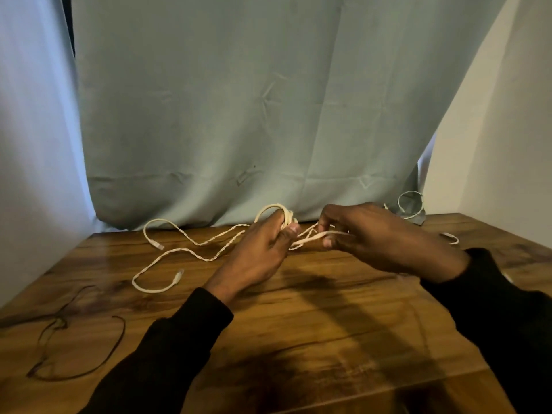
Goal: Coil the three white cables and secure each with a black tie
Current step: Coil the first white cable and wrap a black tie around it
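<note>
Several thin black ties (77, 345) lie loose at the wooden table's (328, 324) left edge. Right of them, white cable (185, 249) trails across the top, two plug ends free. Left hand (263, 249) grips a small coil (276, 213), thumb curled over it. Right hand (376, 237) pinches a cable strand. Far right by the curtain (239, 115), another white loop (410, 204).

Two bare hands, the left hand (263, 249) and right hand (379, 237), each emerging from a long black sleeve (167, 348) of soft, matte fabric whose cuff ends at the wrist, without visible markings
</note>
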